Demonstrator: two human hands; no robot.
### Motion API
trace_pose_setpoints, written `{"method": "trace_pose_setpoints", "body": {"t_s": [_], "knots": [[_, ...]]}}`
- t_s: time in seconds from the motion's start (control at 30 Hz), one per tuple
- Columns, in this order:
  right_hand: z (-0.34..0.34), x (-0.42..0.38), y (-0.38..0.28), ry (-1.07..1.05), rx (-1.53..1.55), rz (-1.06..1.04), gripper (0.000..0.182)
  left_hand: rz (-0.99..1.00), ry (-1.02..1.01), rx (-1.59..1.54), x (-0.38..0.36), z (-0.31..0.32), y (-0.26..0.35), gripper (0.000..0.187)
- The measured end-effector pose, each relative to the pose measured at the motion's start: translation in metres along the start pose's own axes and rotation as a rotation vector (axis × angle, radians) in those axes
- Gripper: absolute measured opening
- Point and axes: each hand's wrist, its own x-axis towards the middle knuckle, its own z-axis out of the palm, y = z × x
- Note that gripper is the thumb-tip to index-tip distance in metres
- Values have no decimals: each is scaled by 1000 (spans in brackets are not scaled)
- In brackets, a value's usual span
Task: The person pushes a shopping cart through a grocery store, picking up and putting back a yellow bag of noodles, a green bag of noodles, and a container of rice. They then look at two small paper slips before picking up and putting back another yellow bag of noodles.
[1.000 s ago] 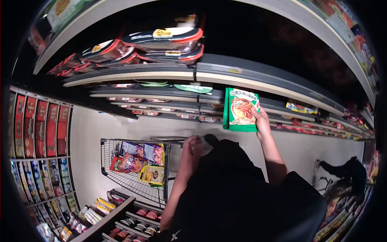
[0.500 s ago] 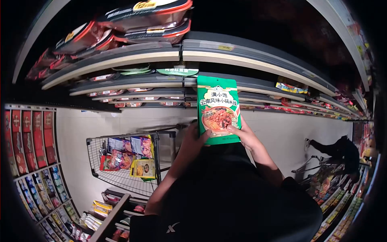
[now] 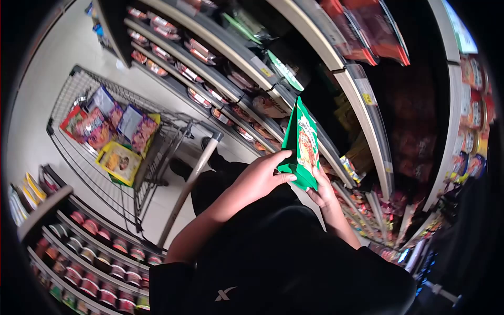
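A green packet of rice noodles (image 3: 306, 147) is held up in front of me, turned so that its narrow side and part of its printed front show. My left hand (image 3: 264, 173) grips its lower left edge, thumb and fingers closed on it. On the other side, my right hand (image 3: 323, 188) supports the lower right corner, its fingers partly behind the packet. To my left stands a wire shopping cart (image 3: 94, 163). Inside it lie several bagged foods, among them a yellow packet (image 3: 119, 163) and a purple packet (image 3: 137, 126).
Tall shelves (image 3: 247, 84) with packaged foods run along the front and right. Lower left, another shelf (image 3: 89, 236) holds rows of cups. The cart's handle bar (image 3: 191, 178) is close to my left forearm. Pale floor (image 3: 39, 115) shows beyond the cart.
The view has swung round toward the cart, which now appears higher and larger. The green packet has turned from front-facing to nearly edge-on, still in both hands.
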Motion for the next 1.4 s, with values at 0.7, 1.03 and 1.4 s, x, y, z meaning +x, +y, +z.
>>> {"method": "trace_pose_setpoints", "body": {"t_s": [0.7, 1.03, 1.4], "knots": [[-198, 296, -126, 112, 206, -807, 59, -376, 886, 471, -108, -65, -54, 36], [-229, 350, -92, 751, -816, -1154, 54, -420, 795, 945, -165, -74, -104, 47], [-238, 313, -70, 1171, -1654, -966, 49, -432, 718, 1074, -175, -106, -100, 35]]}}
